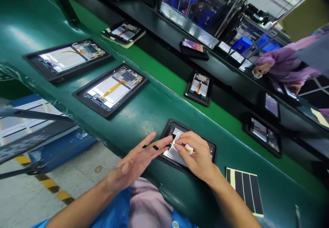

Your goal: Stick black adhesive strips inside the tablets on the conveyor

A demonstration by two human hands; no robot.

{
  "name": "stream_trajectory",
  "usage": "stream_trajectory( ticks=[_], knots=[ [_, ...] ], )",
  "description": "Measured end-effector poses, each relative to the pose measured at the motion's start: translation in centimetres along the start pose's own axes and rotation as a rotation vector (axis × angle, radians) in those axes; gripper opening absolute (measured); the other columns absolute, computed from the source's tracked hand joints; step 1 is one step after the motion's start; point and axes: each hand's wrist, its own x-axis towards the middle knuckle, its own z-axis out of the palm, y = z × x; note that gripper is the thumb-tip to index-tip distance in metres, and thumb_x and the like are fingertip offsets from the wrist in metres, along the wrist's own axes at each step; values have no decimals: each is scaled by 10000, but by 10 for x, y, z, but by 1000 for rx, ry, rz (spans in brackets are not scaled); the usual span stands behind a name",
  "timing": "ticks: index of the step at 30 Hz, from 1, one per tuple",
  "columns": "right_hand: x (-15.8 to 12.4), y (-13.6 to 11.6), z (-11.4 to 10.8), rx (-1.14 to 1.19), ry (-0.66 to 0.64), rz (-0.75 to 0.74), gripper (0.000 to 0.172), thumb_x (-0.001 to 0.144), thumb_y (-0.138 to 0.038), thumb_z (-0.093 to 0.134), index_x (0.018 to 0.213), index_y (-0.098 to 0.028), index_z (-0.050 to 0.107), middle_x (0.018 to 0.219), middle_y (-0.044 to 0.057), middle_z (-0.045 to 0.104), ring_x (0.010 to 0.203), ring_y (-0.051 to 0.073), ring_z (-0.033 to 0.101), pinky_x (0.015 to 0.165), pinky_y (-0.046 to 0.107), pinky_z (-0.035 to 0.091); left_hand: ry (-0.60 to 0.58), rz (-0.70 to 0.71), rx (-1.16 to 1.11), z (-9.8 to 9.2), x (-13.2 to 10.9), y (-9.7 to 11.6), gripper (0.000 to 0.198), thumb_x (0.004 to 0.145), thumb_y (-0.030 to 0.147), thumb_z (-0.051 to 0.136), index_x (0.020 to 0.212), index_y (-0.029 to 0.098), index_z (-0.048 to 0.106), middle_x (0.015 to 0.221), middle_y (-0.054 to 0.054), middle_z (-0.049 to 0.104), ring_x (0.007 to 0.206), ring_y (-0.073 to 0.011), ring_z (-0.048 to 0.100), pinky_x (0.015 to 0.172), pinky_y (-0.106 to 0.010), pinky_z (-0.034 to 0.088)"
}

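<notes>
An opened tablet (177,159) lies in a black frame tray (215,151) in front of me, its pale battery and part of an orange ribbon cable (189,148) showing. My left hand (140,157) reaches over the tray's left side with its fingers stretched out. Small black tape pieces (155,147) stick to those fingers. Over the tablet's middle, my right hand (196,152) is closed in a pinch, close to the left fingertips. What sits between its fingertips is too small to make out. My right hand covers much of the tablet's right part.
Two more opened tablets (113,89) (69,58) in black trays lie to the left on the green bench. A sheet of black strips (245,190) is at right. Beyond runs a green and black line with several trays (199,88). A co-worker's hand (262,69) works across it.
</notes>
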Motion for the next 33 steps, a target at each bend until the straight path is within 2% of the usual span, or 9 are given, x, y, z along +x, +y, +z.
stream_trajectory(
  ticks=[3,7,12,15,19,23,29,33],
  knots=[
    [-3,-4,11,109,45,80,65,970,-195,659,975,-218,719,895,35,709,784,147,656,715,272,530,89,34,43,0,-2,-8,755,942,692,558,1603,410,325,1643,-118,419,1581,-357,242,1249,-687,22],
    [-4,-9,37,238,88,202,26,935,-231,702,944,-212,719,872,14,684,714,121,611,676,247,517,135,88,155,0,-4,-20,834,922,715,579,1626,440,227,1694,-87,329,1601,-321,186,1269,-637,-23],
    [5,-18,58,347,182,307,49,900,-249,718,899,-207,695,849,-5,669,666,107,571,643,238,497,122,130,188,1,-2,-31,867,941,683,578,1640,450,120,1726,-89,241,1597,-310,203,1271,-634,112],
    [8,-21,62,364,207,322,66,908,-242,700,856,-208,678,809,-16,648,683,112,574,649,236,485,125,136,188,0,-1,-35,893,929,694,591,1642,442,115,1728,-97,234,1596,-313,203,1269,-634,124],
    [6,-20,64,355,220,300,139,958,-238,640,821,-214,636,781,-22,618,730,124,580,703,248,479,132,109,171,1,0,-38,939,895,716,624,1642,438,128,1721,-95,255,1600,-316,184,1270,-636,82],
    [2,-18,59,327,167,259,160,991,-235,596,832,-217,604,801,-17,599,740,132,572,716,263,475,125,93,141,6,2,-35,882,909,684,634,1629,462,177,1715,-74,279,1606,-309,158,1275,-625,45],
    [4,-13,41,214,74,191,166,1003,-209,569,839,-220,592,829,-3,610,772,145,578,723,279,463,98,87,186,12,6,-27,806,958,615,614,1628,456,196,1722,-79,259,1601,-303,187,1289,-570,82],
    [7,-7,33,115,8,154,159,1008,-221,563,851,-223,588,825,4,629,771,156,582,733,297,450,115,43,270,10,4,-29,834,954,594,637,1635,440,182,1736,-92,200,1605,-330,151,1284,-570,122]
  ],
)
